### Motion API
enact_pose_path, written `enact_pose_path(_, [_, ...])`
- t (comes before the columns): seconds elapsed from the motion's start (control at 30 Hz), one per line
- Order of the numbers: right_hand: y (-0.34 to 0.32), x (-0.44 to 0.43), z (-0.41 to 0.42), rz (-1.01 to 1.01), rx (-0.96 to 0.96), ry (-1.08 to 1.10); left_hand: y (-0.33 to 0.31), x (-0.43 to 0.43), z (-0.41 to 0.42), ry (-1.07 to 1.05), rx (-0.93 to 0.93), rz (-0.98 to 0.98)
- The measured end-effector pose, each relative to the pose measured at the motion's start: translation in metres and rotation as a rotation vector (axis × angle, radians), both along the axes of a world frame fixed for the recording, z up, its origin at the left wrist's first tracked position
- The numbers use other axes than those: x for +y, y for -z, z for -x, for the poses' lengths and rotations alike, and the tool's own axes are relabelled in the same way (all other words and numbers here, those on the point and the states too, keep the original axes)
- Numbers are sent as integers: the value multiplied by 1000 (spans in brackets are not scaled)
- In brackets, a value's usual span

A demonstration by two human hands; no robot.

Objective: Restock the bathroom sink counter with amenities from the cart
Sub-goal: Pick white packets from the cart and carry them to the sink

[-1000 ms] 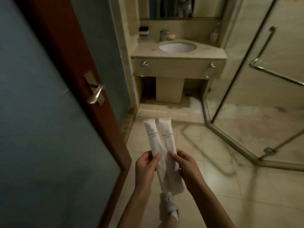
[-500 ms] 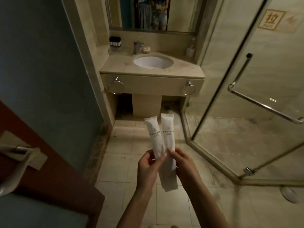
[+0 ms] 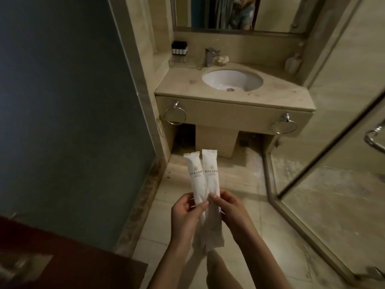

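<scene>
Head view, looking down into a dim bathroom. At eight o'clock the corner of a dark wooden door (image 3: 62,259) is seen, with a frosted glass panel (image 3: 62,101) above it from nine to eleven o'clock.

At six o'clock two long white wrapped packets are held upright, side by side and touching, printed ends up. The left packet (image 3: 194,176) is pinched low down by the left hand (image 3: 185,217), and the right packet (image 3: 210,174) likewise by the right hand (image 3: 231,209). The hands are close together, each clamped on its own packet.

The packets are thus in the air over the tiled floor, well short of the sink counter (image 3: 179,84) at twelve o'clock. A white basin (image 3: 231,80) is set into it, with a rack of small dark bottles (image 3: 179,47) at the basin's eleven o'clock, a tap (image 3: 210,57) at twelve and a pale dispenser (image 3: 292,63) at two. At three o'clock a glass shower door (image 3: 333,142) stands.

Delivery is judged not yet done. Because only the lower parts are gripped, a loosened pinch could let a packet tip and drop. The counter beside the basin is narrow, so a packet laid too near the rim could slide in and get wet.
</scene>
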State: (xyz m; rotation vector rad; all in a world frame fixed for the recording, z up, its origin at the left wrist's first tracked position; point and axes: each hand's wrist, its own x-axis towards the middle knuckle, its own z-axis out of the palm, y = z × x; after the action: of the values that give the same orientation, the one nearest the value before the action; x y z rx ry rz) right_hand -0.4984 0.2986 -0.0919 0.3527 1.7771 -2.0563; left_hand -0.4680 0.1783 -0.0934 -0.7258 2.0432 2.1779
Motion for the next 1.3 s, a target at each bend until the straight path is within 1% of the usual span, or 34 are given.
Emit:
enact_pose_path(0.1, [-1,-9,79,-9,14,-26,-2,-6,76,-32,-11,-14])
enact_pose_path(0.23, [-24,-17,201,-12,74,-15,-22,-12,192,-49,38,-8])
enact_pose_path(0.33, [-50,-23,280,-1,160,-61,-38,-23,266,-38,99,37])
enact_pose_path(0.4, [-62,-28,318,-14,209,-80,-44,-32,304,-47,110,28])
enact_pose_path(0.47, [-60,-34,344,-31,214,-99,-42,-39,331,-61,98,29])
enact_pose_path(0.63, [-37,-44,392,-15,129,-118,-27,-45,380,-111,41,11])
enact_pose_path(0.77, [-25,-51,430,-47,80,-135,-21,-52,422,-101,-16,39])
enact_pose_path(0.87, [-20,-55,468,-44,66,-117,-16,-56,463,-80,-2,26])
enact_pose_path(0.97, [-14,-68,521,-60,57,-110,-8,-69,515,-67,40,49])
enact_pose_path(1.07, [-12,-85,577,-92,68,-117,2,-90,571,-34,31,88])
enact_pose_path(1.2, [-19,-109,656,-142,109,-177,-2,-113,650,-101,27,3])
enact_pose_path(1.3, [-23,-131,717,-199,100,-205,-2,-128,707,-118,-5,-70])
